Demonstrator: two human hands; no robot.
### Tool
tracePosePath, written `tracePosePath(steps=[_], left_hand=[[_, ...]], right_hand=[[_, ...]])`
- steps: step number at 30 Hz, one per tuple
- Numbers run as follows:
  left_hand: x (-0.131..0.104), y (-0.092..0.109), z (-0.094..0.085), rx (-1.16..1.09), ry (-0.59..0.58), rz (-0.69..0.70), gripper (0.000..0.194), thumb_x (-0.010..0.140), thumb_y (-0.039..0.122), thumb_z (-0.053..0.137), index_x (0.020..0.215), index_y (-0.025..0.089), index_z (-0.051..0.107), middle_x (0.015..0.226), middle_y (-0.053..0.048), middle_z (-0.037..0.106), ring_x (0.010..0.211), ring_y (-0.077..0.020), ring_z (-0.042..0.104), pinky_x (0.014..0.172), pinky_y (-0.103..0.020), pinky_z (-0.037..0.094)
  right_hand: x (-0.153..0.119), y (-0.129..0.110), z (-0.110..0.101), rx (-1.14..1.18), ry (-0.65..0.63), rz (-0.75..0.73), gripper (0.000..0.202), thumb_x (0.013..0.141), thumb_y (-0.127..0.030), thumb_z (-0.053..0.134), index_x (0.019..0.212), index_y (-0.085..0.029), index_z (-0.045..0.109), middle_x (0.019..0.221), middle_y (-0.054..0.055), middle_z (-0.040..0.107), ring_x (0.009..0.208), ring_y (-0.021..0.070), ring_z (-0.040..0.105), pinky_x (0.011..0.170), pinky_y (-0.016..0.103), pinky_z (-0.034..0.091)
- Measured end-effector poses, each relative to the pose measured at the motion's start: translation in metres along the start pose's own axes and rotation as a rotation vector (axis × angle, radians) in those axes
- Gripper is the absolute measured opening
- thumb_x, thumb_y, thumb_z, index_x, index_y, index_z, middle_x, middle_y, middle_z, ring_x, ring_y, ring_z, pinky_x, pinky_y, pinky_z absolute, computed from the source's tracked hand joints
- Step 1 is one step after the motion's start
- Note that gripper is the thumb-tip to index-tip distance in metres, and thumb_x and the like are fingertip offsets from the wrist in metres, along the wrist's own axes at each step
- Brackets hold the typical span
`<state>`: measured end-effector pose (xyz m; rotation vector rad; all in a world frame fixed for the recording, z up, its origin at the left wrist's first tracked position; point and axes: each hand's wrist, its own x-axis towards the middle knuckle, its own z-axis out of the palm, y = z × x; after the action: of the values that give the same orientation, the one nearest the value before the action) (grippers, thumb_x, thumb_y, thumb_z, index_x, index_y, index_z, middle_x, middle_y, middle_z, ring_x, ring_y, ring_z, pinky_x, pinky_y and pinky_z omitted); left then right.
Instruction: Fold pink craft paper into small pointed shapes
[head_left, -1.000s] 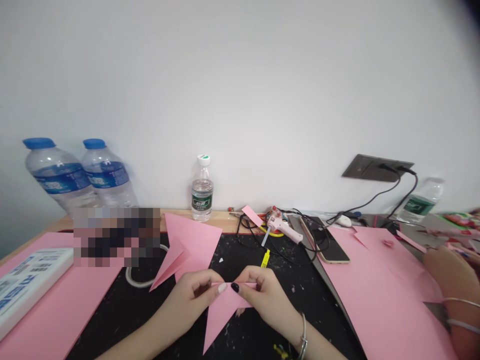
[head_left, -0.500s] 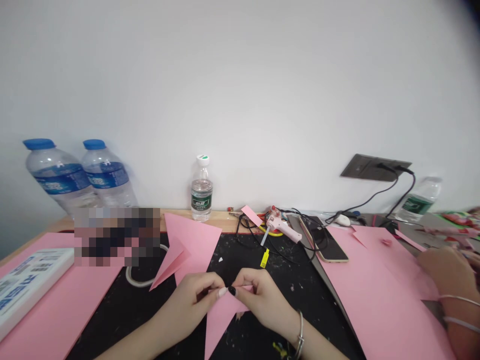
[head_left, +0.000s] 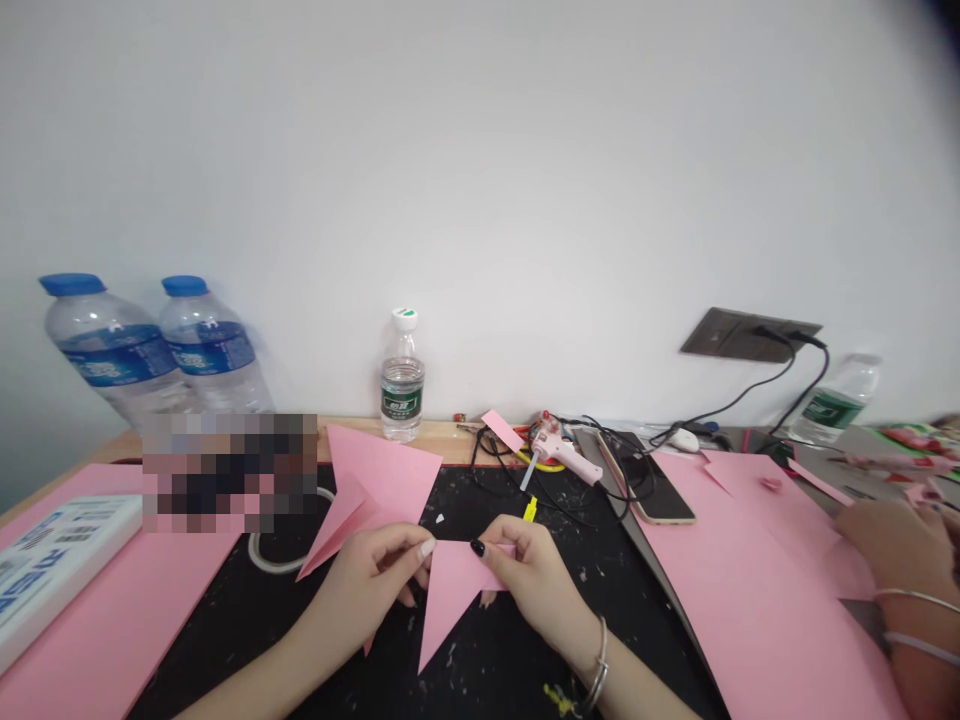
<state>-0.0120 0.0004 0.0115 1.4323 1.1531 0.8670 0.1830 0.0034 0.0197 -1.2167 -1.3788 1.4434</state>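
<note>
A folded pink paper (head_left: 454,590) with a long point toward me hangs between my hands above the black mat (head_left: 255,640). My right hand (head_left: 525,570) pinches its upper right part, the thumb with a dark nail on top. At its upper left corner my left hand (head_left: 386,570) has thumb and forefinger pressed together; the paper's edge meets the fingertips. Part of another pink point shows below my left hand. Behind that hand lie a folded pink piece (head_left: 341,520) and a larger pink sheet (head_left: 390,475).
Behind are a small water bottle (head_left: 403,385), a pink glue gun (head_left: 566,455) with cables and a phone (head_left: 660,490). A white box (head_left: 67,560) lies left. At right, another person's hand (head_left: 896,540) is over pink sheets (head_left: 765,590).
The pink paper has moved up and slightly right, and more of its top edge shows. My hands have moved a little apart, my right hand shifting right and up.
</note>
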Motion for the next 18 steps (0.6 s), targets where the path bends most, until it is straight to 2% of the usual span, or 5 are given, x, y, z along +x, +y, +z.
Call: tracePosePath(steps=[5,7,10,12,18], left_hand=[[0.004,-0.008,-0.005,-0.092,0.116,-0.014,0.029,0.083,0.042,0.049,0.092,0.016,0.058,0.078,-0.002,0.062,0.054,-0.0113,0.056,0.046,-0.02,0.043],[0.002,-0.007,-0.002,-0.065,0.049,-0.027,0.03,0.083,0.043,0.05,0.096,0.017,0.056,0.067,0.002,0.06,0.043,-0.0085,0.05,0.04,-0.018,0.036],[-0.003,-0.002,0.004,0.031,-0.095,-0.042,0.028,0.083,0.043,0.051,0.08,0.016,0.059,0.046,0.008,0.046,0.034,-0.0066,0.04,0.036,-0.016,0.028],[-0.006,0.002,0.007,0.058,-0.128,-0.021,0.03,0.084,0.042,0.05,0.073,0.015,0.058,0.045,0.007,0.045,0.036,-0.0068,0.041,0.038,-0.017,0.029],[-0.008,0.008,0.008,0.158,-0.161,0.029,0.028,0.086,0.037,0.046,0.072,0.016,0.058,0.051,0.007,0.047,0.04,-0.0089,0.048,0.046,-0.019,0.037]], right_hand=[[0.002,0.001,-0.001,0.054,0.036,0.0,0.029,0.072,-0.04,0.066,0.064,-0.016,0.053,0.048,-0.005,0.053,0.041,0.0097,0.053,0.041,0.019,0.038],[0.001,0.002,0.001,0.055,-0.01,0.016,0.028,0.071,-0.039,0.066,0.064,-0.016,0.053,0.048,-0.005,0.053,0.041,0.0107,0.055,0.042,0.02,0.04],[-0.002,0.003,0.004,0.035,-0.069,0.021,0.025,0.073,-0.037,0.065,0.066,-0.016,0.054,0.049,-0.003,0.055,0.045,0.0128,0.058,0.045,0.022,0.044],[-0.004,0.002,0.006,-0.013,-0.08,-0.007,0.02,0.075,-0.033,0.063,0.067,-0.015,0.057,0.052,-0.003,0.055,0.048,0.0124,0.057,0.047,0.022,0.044],[-0.008,0.001,0.006,-0.233,-0.1,-0.15,0.011,0.076,-0.018,0.058,0.07,-0.014,0.066,0.061,-0.001,0.057,0.054,0.0093,0.047,0.05,0.02,0.035]])
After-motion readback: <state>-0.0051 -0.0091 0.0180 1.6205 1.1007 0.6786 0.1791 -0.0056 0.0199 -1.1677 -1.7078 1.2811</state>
